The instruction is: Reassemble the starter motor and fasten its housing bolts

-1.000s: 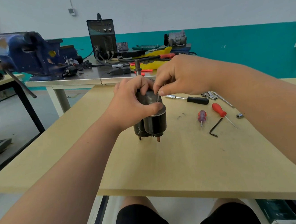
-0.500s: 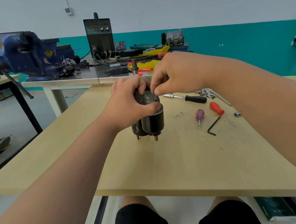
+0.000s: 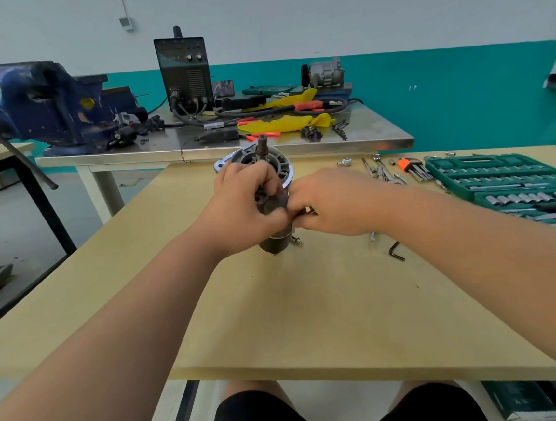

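Workshop bench: tan table (image 3: 313,308), starter motor (image 3: 274,241) standing upright mid-table, shaft end up. The step looks like hand-starting a fastener. The left hand (image 3: 245,206) wraps the motor body with its fingers curled round it. The right hand (image 3: 333,201) reaches in from the side, fingertips pinching what seems a housing bolt (image 3: 311,211) (mostly hidden, only a glint). The next move likely calls for threading it straight, then a tool from the socket set (image 3: 504,178).

Welding unit panel (image 3: 182,60): dial and display markings blurred, illegible.
Socket set case (image 3: 504,173): no brand or size marks legible.
Green boxes (image 3: 522,399), lower right: print too small to read.
Finding: no readable text.
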`<state>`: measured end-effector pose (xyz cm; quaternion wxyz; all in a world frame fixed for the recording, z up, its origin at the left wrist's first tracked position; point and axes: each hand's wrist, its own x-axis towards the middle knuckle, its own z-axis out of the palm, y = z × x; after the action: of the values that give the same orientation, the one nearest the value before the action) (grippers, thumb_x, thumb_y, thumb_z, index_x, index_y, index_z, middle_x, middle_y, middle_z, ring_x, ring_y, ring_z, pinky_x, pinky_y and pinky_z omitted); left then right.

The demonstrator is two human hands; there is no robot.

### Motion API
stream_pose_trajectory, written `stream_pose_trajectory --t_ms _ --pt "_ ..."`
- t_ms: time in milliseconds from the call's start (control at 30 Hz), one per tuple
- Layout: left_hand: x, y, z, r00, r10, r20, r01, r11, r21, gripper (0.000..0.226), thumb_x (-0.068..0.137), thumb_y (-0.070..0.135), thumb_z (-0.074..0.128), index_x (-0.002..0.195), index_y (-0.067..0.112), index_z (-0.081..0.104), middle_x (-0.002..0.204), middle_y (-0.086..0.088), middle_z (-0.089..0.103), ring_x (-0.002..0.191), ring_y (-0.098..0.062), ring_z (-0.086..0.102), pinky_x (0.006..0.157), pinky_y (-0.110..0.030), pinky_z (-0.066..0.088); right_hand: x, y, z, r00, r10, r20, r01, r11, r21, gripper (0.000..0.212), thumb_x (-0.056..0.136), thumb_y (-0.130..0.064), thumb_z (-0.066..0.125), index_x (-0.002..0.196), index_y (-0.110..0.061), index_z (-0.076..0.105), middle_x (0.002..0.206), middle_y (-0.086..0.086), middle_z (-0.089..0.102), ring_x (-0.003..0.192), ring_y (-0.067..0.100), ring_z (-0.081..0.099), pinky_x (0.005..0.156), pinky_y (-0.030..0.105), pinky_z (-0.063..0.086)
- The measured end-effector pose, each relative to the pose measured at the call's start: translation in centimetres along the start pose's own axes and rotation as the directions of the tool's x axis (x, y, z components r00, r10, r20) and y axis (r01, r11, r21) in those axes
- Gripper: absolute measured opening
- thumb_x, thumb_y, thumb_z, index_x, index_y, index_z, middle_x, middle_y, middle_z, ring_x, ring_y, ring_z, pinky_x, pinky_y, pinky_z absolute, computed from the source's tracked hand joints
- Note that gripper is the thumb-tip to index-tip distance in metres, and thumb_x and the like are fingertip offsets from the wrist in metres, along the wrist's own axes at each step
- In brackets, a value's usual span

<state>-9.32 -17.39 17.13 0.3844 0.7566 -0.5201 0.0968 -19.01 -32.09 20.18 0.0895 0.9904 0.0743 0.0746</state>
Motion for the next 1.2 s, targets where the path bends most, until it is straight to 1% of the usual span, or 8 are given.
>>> stream_pose_trajectory --t_ms 167,267,333,400,667,800,1033,1200 --pt "0.6 -0.4 0.0 0.955 -0.118 -0.271 0.082 0.987 -0.139 0.02 0.08 0.012 0.061 0.091 0.023 0.05 0.091 0.002 0.056 0.08 -0.007 0.052 0.069 -0.027 0.048 -1.3 1.0 1.9 0.957 0.163 -0.241 -0.074 0.937 0.341 0.013 0.092 -0.026 0.058 0.097 -0.024 0.069 0.08 -0.02 0.047 0.076 0.002 0.046 0.073 0.032 0.044" --pt "2.1 -0.5 0.0 0.91 -0.095 -0.404 0.127 0.991 0.052 0.055 0.078 0.038 0.072 0.124 0.026 0.044 0.117 0.006 0.046 0.111 -0.009 0.041 0.091 -0.018 0.036 -1.3 0.4 2.5 0.926 0.2 -0.319 -0.066 0.92 0.387 0.01 0.092 -0.025 0.059 0.094 -0.025 0.068 0.082 -0.02 0.048 0.074 0.002 0.047 0.071 0.033 0.045" --pt "3.4 -0.6 0.2 0.937 -0.125 -0.327 0.189 0.967 0.171 0.065 0.081 0.051 0.066 0.135 0.024 0.042 0.131 0.002 0.047 0.125 -0.019 0.037 0.104 -0.031 0.031 -1.0 -0.1 2.6 0.934 0.183 -0.307 -0.059 0.926 0.374 0.011 0.092 -0.024 0.058 0.095 -0.023 0.069 0.087 -0.017 0.049 0.079 0.009 0.051 0.073 0.039 0.048" --pt "4.3 -0.9 0.7 0.954 -0.148 -0.259 0.225 0.927 0.301 0.046 0.089 0.051 0.053 0.126 0.024 0.051 0.129 0.001 0.053 0.124 -0.023 0.042 0.105 -0.04 0.029 -0.8 -0.2 2.5 0.941 0.165 -0.297 -0.05 0.932 0.36 0.013 0.092 -0.024 0.057 0.097 -0.022 0.069 0.09 -0.015 0.049 0.083 0.012 0.053 0.075 0.042 0.048" --pt "4.6 -1.7 1.1 0.959 -0.174 -0.224 0.245 0.907 0.343 0.041 0.095 0.043 0.043 0.132 0.026 0.049 0.138 0.004 0.048 0.127 -0.025 0.038 0.106 -0.043 0.024 -0.6 -0.1 1.2 0.962 -0.099 -0.255 0.103 0.995 0.006 0.021 0.097 -0.023 0.05 0.107 -0.019 0.068 0.105 -0.001 0.062 0.094 0.019 0.058 0.068 0.042 0.051" --pt "4.4 -1.7 1.2 0.954 -0.182 -0.239 0.26 0.896 0.358 0.04 0.096 0.042 0.042 0.131 0.025 0.049 0.137 0.003 0.048 0.126 -0.026 0.038 0.104 -0.042 0.025 -0.5 -0.6 0.6 0.974 -0.112 -0.195 0.101 0.992 -0.07 0.025 0.099 -0.026 0.045 0.11 -0.022 0.066 0.105 -0.002 0.06 0.093 0.018 0.057 0.067 0.039 0.051" --pt "4.8 -1.5 1.5 0.938 -0.217 -0.27 0.309 0.875 0.373 0.036 0.096 0.041 0.04 0.126 0.023 0.05 0.129 0.002 0.05 0.123 -0.026 0.04 0.102 -0.041 0.026 -0.3 -2.3 -0.3 0.992 0.082 -0.095 -0.092 0.991 -0.098 0.025 0.099 -0.029 0.041 0.108 -0.024 0.064 0.103 -0.001 0.057 0.093 0.019 0.055 0.07 0.037 0.05" --pt "5.2 -0.8 2.1 0.915 -0.246 -0.319 0.365 0.84 0.4 0.038 0.096 0.039 0.041 0.126 0.019 0.05 0.128 -0.001 0.052 0.123 -0.027 0.042 0.101 -0.041 0.027 0.7 -4.9 -0.2 0.906 0.409 -0.113 -0.411 0.912 0.005 0.019 0.086 -0.014 0.056 0.101 -0.018 0.066 0.069 0.004 0.043 0.061 0.025 0.046 0.046 0.026 0.028"
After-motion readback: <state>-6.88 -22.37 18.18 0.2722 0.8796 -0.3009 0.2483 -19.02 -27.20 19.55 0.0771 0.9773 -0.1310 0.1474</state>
